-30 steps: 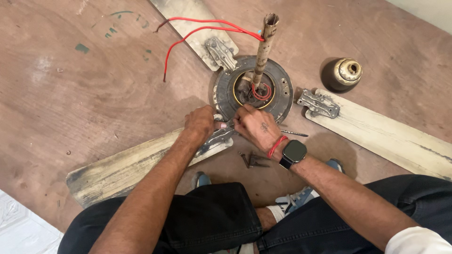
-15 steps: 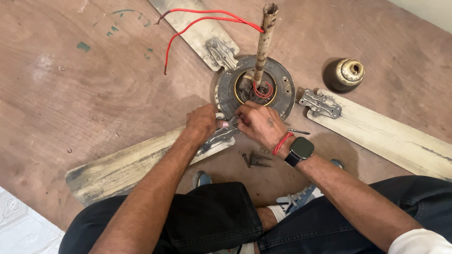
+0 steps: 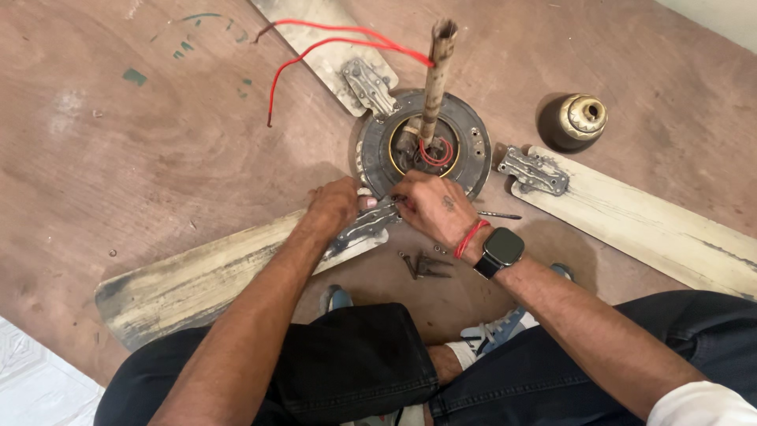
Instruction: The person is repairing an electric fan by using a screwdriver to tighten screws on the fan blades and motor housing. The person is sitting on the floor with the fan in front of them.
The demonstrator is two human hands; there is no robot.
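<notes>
Our left hand [image 3: 335,205] pressed flat on the fan blade [image 3: 213,272] bracket, our right hand [image 3: 430,207] pinching a small fastener at the motor hub [image 3: 473,150] rim, screwdriver [image 3: 497,214] beside wrist.

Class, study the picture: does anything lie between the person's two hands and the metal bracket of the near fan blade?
Nothing visible does. The left hand rests directly on the bracket of the near blade, and the right hand meets its end at the rim of the motor housing. The pliers lie aside on the floor.
</notes>
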